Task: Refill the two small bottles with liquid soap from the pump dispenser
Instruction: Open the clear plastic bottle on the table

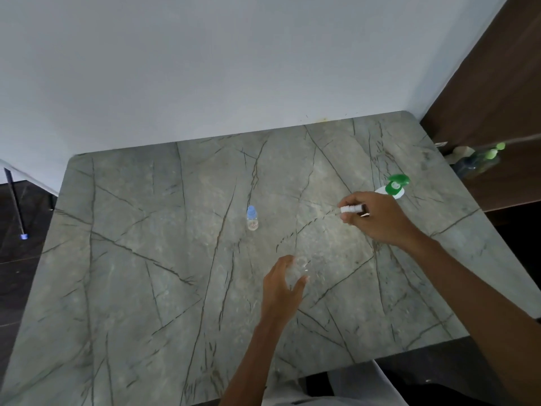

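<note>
Head view: veined grey stone table (146, 259), blue-capped small bottle (252, 218) upright, green-capped white bottle (393, 187) just behind right hand (377, 219). Right hand pinching white pump nozzle (351, 208). Left hand (281, 284) curled round blurred clear bottle (301, 266).

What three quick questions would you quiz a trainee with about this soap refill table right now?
1. True or false: the left hand grips the blue-capped bottle.
2. What does the right hand pinch? A) a small white object B) a sponge C) a spoon
3. Fill in: the dispenser just beyond the right hand has a ____ top.

Key
1. False: that bottle stands upright on the table, apart from both hands; the left hand curls round what looks like a clear bottle.
2. A
3. green
</note>
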The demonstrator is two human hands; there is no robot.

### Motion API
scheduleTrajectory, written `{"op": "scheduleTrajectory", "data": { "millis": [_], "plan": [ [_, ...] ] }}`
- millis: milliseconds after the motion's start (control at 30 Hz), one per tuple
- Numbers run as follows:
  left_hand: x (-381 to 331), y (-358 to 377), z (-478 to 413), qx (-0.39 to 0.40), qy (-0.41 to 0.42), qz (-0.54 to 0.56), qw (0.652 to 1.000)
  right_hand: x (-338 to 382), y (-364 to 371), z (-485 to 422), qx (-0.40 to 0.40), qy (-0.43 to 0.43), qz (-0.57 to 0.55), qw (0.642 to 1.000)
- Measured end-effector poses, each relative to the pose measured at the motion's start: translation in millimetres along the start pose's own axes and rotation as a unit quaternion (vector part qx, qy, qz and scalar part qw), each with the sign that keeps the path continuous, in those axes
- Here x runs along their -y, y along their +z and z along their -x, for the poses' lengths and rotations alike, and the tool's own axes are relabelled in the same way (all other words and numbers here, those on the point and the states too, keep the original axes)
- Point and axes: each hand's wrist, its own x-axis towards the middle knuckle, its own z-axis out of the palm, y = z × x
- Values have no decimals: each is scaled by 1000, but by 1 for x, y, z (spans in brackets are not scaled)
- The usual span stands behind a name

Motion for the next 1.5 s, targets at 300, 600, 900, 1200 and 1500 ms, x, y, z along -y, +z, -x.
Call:
{"op": "scheduleTrajectory", "data": {
  "millis": [300, 600, 900, 1200, 1500],
  "plan": [
    [-6, -17, 17, -13, 20, 27, 999, -34, 123, -76, -56, 120, -52, 990],
    [-1, -26, 19, -16, 8, 31, 999, -41, 188, -119, 7, 71, -32, 997],
    [2, -27, 19, 3, -17, 18, 1000, -48, 199, -125, -15, 13, -23, 1000],
    [-6, -15, 18, -10, -3, 24, 1000, -48, 171, -105, -32, -7, -50, 998],
    [-13, 17, 28, -78, 12, 20, 997, -115, 64, 17, -344, -20, -43, 938]
  ]
}}
